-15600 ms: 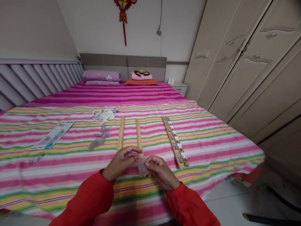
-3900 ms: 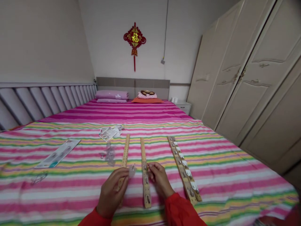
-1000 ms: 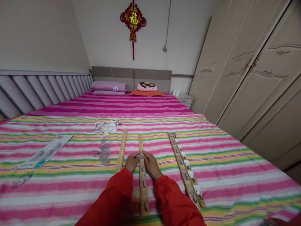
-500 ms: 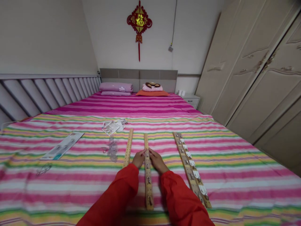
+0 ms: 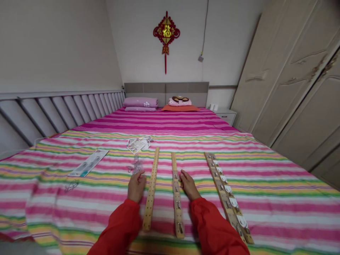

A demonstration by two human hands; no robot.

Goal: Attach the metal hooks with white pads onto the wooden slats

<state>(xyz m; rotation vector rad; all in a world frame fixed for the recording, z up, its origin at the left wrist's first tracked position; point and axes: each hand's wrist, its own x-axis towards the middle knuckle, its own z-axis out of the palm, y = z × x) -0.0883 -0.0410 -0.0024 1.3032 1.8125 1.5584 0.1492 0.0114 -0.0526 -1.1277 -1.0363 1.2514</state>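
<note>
My left hand [image 5: 136,187] hovers at the near end of a small pile of clear plastic adhesive hooks [image 5: 136,163], its fingers loosely bent and nothing visible in them. My right hand [image 5: 189,185] rests just right of a narrow wooden strip [image 5: 177,212], fingers slightly curled and apart. Several small metal hooks sit in a row on that strip's near part; its far end is bare. Between my left hand and this strip lies a bare wooden strip [image 5: 151,193] with rows of holes.
On the right lie two wooden strips [image 5: 225,194] with metal hooks and white hooks. To the left are a clear package [image 5: 89,163] and a tangle of thin wire-like pieces [image 5: 71,185]. Opened packaging [image 5: 138,144] lies farther back on the striped bedsheet [image 5: 92,212].
My left hand has left the hooked strip and moved left to the clear hooks. My right hand has drawn slightly away from the strip. The view has shifted a little left.
</note>
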